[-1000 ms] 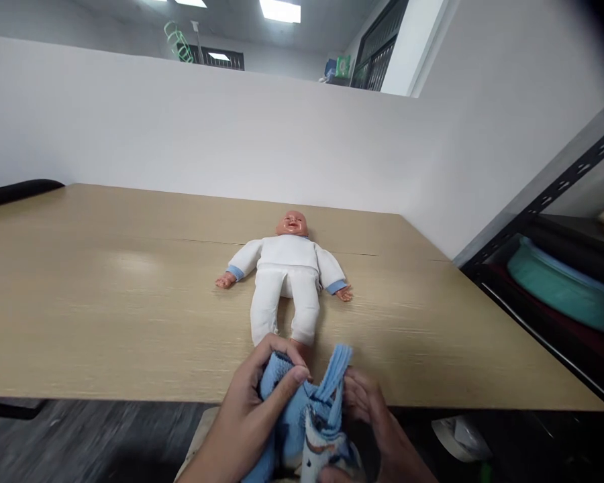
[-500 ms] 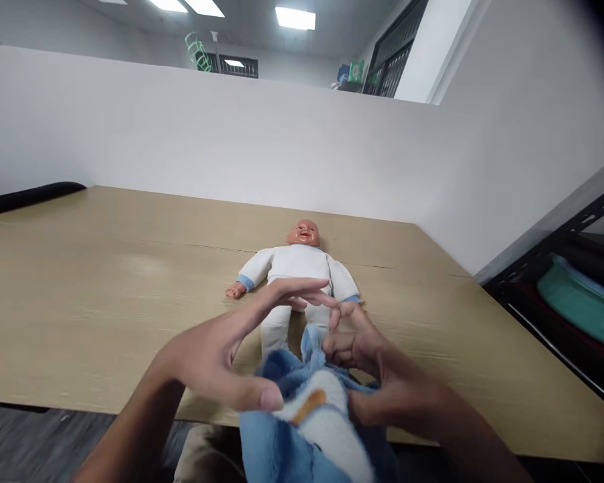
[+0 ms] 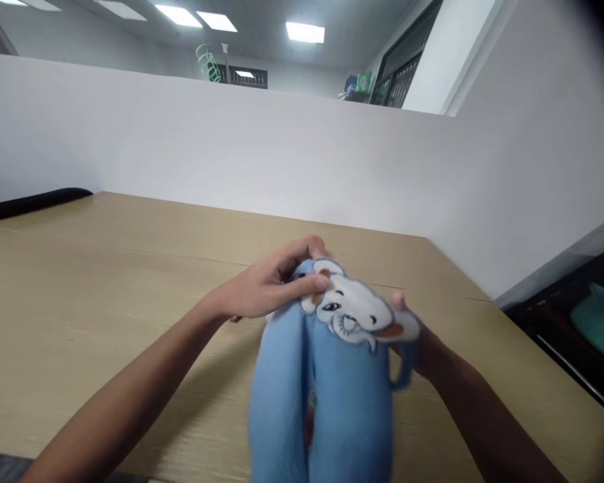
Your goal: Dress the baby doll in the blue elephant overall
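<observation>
We found the long pale wooden table filling most of the view; along the table's far edge stood a plain white partition wall; off the table's right end we made out a black metal shelf with a teal tub on it, and off the table's left end a curved black chair back.

Above the table's near middle hung a soft light-blue fleece garment, lifted clear of the table top as far as we could tell; two tube-like legs drooped from it towards the table's near edge, and a thin blue loop dangled at its right side; near its top edge sat a white elephant patch with orange ears.

The left hand was pinching the garment's top left corner over the table, thumb pressed on the front just beside the patch, fingers curled behind; the right hand held the top right corner, closed on the cloth; the garment hid most of it, so we saw little more than one fingertip above the edge and could not tell how the other fingers lay.
</observation>
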`<action>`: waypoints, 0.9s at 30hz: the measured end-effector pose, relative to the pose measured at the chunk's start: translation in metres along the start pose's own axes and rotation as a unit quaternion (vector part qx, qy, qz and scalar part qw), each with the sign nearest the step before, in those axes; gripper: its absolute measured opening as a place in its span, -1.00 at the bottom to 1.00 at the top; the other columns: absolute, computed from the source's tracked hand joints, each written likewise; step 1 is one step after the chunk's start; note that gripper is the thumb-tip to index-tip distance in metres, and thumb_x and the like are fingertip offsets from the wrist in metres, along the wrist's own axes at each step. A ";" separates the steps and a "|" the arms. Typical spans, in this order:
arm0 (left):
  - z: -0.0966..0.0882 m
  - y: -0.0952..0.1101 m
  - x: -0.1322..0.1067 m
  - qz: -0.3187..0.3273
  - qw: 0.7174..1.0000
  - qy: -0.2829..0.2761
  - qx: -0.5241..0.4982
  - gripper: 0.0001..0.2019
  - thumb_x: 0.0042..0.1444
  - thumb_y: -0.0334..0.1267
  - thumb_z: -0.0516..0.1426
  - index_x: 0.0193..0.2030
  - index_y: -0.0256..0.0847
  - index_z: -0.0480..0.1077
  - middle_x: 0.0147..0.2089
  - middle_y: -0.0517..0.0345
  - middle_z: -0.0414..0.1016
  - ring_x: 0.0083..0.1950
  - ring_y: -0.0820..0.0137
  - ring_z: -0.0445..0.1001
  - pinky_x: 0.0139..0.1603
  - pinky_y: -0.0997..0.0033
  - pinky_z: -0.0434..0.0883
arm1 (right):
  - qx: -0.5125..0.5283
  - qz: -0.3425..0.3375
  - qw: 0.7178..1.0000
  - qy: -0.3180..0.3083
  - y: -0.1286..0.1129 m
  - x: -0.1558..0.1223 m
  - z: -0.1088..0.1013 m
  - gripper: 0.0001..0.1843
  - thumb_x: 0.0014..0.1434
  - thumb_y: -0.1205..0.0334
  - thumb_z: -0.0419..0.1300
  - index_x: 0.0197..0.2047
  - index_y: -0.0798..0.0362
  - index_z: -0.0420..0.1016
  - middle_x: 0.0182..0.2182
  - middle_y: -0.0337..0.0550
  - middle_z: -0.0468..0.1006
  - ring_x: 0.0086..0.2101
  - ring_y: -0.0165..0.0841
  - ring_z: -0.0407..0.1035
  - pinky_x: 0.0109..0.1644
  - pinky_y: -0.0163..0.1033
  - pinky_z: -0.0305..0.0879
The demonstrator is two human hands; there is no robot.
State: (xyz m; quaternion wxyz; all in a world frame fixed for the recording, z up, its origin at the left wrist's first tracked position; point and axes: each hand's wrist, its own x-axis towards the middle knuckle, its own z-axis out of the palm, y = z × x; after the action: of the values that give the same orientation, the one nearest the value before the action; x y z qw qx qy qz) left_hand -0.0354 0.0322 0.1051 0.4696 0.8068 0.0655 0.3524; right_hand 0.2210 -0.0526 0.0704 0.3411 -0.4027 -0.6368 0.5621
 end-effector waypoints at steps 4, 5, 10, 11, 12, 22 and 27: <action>0.004 -0.007 0.011 -0.043 0.992 0.120 0.011 -0.77 0.43 -0.06 0.18 -0.12 -0.14 0.27 -0.36 0.30 0.29 -0.37 0.51 0.30 -0.31 0.51 0.29 | -0.073 -0.103 0.992 -0.024 -0.014 0.002 -0.002 -0.11 0.19 -0.46 0.26 0.38 -0.06 0.43 0.22 0.04 0.55 0.29 0.10 0.33 0.38 0.15 0.29; 0.004 -0.009 0.013 -0.044 0.990 0.133 0.011 -0.76 0.43 -0.05 0.18 -0.11 -0.13 0.26 -0.36 0.31 0.30 -0.37 0.51 0.29 -0.32 0.51 0.28 | -0.111 -0.127 0.985 -0.020 -0.017 0.004 -0.002 -0.15 0.17 -0.38 0.35 0.36 -0.06 0.46 0.22 0.03 0.56 0.27 0.09 0.36 0.38 0.12 0.30; -0.013 -0.012 0.012 -0.095 0.984 0.125 0.080 -0.69 0.39 0.06 0.19 -0.04 -0.14 0.33 -0.21 0.22 0.41 -0.24 0.45 0.37 -0.25 0.48 0.31 | -0.224 -0.162 0.953 0.124 -0.016 0.023 -0.006 -0.68 0.37 -0.01 0.31 0.11 -0.07 0.64 0.05 -0.09 0.67 0.06 -0.13 0.53 0.25 -0.08 0.44; -0.021 -0.011 0.011 -0.118 0.985 0.077 0.103 -0.68 0.39 0.08 0.19 -0.01 -0.14 0.37 -0.18 0.20 0.42 -0.20 0.42 0.39 -0.24 0.47 0.32 | -0.203 -0.163 0.955 0.140 -0.014 0.026 -0.007 -0.67 0.41 -0.02 0.27 0.13 -0.08 0.63 0.06 -0.11 0.67 0.06 -0.14 0.54 0.23 -0.10 0.45; -0.030 -0.010 0.009 -0.143 0.982 0.017 0.124 -0.66 0.37 0.09 0.20 0.02 -0.14 0.40 -0.16 0.19 0.43 -0.18 0.40 0.40 -0.23 0.46 0.33 | -0.177 -0.162 0.960 0.144 -0.011 0.030 -0.009 -0.65 0.43 -0.04 0.24 0.16 -0.09 0.61 0.07 -0.11 0.67 0.07 -0.14 0.54 0.23 -0.10 0.46; -0.042 -0.015 0.009 -0.078 0.990 -0.089 0.071 -0.74 0.42 -0.02 0.17 -0.03 -0.20 0.43 -0.08 0.10 0.49 -0.04 0.33 0.48 -0.05 0.40 0.42 | -0.170 -0.010 0.983 -0.074 0.011 0.040 -0.018 -0.27 0.09 -0.06 0.54 0.28 -0.06 0.56 0.13 -0.03 0.64 0.16 0.02 0.48 0.38 0.13 0.35; -0.041 -0.016 0.004 -0.144 0.972 -0.155 0.106 -0.63 0.30 0.03 0.28 0.08 -0.17 0.46 0.04 0.08 0.53 0.04 0.25 0.51 0.02 0.37 0.47 | -0.168 -0.044 0.979 -0.105 0.023 0.043 -0.009 -0.40 0.18 -0.17 0.43 0.19 -0.05 0.63 0.10 -0.04 0.64 0.13 0.04 0.48 0.31 0.12 0.40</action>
State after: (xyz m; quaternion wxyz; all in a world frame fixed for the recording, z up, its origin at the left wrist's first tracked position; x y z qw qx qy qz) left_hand -0.0545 0.0721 0.1069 0.4317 0.8788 0.1448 0.1428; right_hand 0.2126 -0.0089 0.0484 0.2240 -0.3643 -0.7715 0.4711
